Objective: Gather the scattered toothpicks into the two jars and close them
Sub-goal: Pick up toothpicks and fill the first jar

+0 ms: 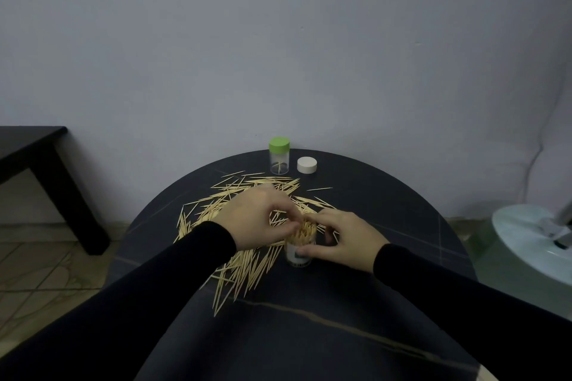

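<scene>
An open clear jar (298,254) packed with upright toothpicks stands in the middle of the round dark table (356,288). My right hand (343,241) grips the jar from the right, thumb across its label. My left hand (260,219) is curled over the jar's mouth, its fingertips pinching toothpicks at the top of the bundle. Loose toothpicks (244,266) lie scattered to the left of the jar and behind both hands. At the table's far edge stands a second clear jar (279,156) with a green lid on, nearly empty. A white lid (307,165) lies beside it.
A black side table (40,164) stands at the left over a tiled floor. The white round base of a fan (532,244) sits on the floor at the right. A plain wall rises right behind the table.
</scene>
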A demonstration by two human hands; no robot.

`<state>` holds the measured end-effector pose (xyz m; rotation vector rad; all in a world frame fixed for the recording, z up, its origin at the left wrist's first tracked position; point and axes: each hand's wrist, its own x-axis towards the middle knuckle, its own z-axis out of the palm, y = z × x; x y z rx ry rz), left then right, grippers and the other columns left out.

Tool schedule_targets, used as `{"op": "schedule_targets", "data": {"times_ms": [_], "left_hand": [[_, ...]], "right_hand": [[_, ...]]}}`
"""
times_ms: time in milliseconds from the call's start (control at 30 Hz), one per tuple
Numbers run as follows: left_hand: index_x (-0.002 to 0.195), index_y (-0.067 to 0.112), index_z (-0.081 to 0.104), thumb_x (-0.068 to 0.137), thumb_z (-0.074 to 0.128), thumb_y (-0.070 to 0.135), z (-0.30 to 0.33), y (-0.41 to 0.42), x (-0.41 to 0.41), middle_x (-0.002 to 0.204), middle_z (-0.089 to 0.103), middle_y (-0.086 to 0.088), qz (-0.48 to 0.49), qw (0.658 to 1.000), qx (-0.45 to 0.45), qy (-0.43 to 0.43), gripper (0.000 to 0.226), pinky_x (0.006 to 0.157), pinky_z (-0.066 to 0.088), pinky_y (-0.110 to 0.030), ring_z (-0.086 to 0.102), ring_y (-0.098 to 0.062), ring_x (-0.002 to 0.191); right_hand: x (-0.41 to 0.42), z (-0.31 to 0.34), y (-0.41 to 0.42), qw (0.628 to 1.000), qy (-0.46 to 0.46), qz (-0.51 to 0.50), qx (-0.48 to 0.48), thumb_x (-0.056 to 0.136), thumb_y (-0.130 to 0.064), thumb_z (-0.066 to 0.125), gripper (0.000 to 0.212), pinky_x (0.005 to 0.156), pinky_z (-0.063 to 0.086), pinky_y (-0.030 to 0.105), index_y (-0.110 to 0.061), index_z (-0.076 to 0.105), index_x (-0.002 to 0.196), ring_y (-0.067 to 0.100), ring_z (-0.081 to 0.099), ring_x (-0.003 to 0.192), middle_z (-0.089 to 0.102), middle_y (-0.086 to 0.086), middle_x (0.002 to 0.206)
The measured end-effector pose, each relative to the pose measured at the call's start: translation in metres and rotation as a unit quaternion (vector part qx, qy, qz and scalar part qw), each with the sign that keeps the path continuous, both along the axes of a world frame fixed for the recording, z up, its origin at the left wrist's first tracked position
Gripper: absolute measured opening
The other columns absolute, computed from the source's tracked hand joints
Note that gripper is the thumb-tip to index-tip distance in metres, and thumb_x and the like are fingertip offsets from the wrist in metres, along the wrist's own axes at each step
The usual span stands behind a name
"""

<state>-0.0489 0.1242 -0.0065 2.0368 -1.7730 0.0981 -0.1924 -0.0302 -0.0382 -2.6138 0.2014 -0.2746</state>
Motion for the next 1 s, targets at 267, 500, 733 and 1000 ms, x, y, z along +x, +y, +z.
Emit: {"op": "schedule_targets", "data": {"times_ms": [267, 500, 733, 1000], "left_hand": [[0.134, 0.032, 0.051, 0.087, 0.044, 0.023, -0.001, 0.000, -0.006, 0.135, 0.050, 0.015, 0.009, 0.998, 0.015, 0.060, 0.048, 0.106, 0.030, -0.027, 0.036, -0.002, 0.125], [0.102, 0.026, 0.073, 0.080, 0.042, 0.026, -0.005, 0.000, -0.005, 0.090, 0.069, 0.013, -0.033, 0.997, -0.042, -0.055, 0.038, 0.069, 0.048, -0.024, 0.052, -0.006, 0.084], [0.090, 0.022, 0.076, 0.075, 0.048, 0.025, -0.006, 0.007, 0.003, 0.093, 0.071, 0.013, -0.043, 0.990, -0.131, 0.027, 0.032, 0.078, 0.047, -0.024, 0.057, -0.006, 0.092], [0.128, 0.026, 0.057, 0.092, 0.046, 0.057, -0.018, -0.003, 0.007, 0.127, 0.058, 0.003, 0.210, 0.960, 0.186, 0.000, 0.048, 0.096, 0.048, -0.035, 0.054, -0.012, 0.112]], "right_hand": [[0.000, -0.002, -0.002, 1.000, 0.004, -0.002, 0.010, 0.077, -0.058, 0.068, 0.055, 0.068, 0.047, 0.023, -0.041, 0.054, 0.128, 0.001, 0.049, 0.073, 0.051, -0.022, 0.084], [0.000, -0.005, -0.004, 1.000, -0.007, 0.004, 0.019, 0.076, -0.059, 0.068, 0.054, 0.069, 0.049, 0.032, -0.044, 0.055, 0.126, 0.005, 0.049, 0.072, 0.053, -0.016, 0.083], [-0.002, 0.000, -0.001, 1.000, -0.004, 0.001, 0.023, 0.077, -0.055, 0.070, 0.056, 0.069, 0.047, 0.028, -0.043, 0.053, 0.129, 0.003, 0.048, 0.071, 0.050, -0.020, 0.079], [-0.005, -0.002, -0.005, 1.000, 0.012, -0.009, 0.022, 0.069, -0.062, 0.074, 0.047, 0.069, 0.053, 0.027, -0.034, 0.058, 0.104, 0.005, 0.057, 0.081, 0.059, -0.017, 0.093]]}}
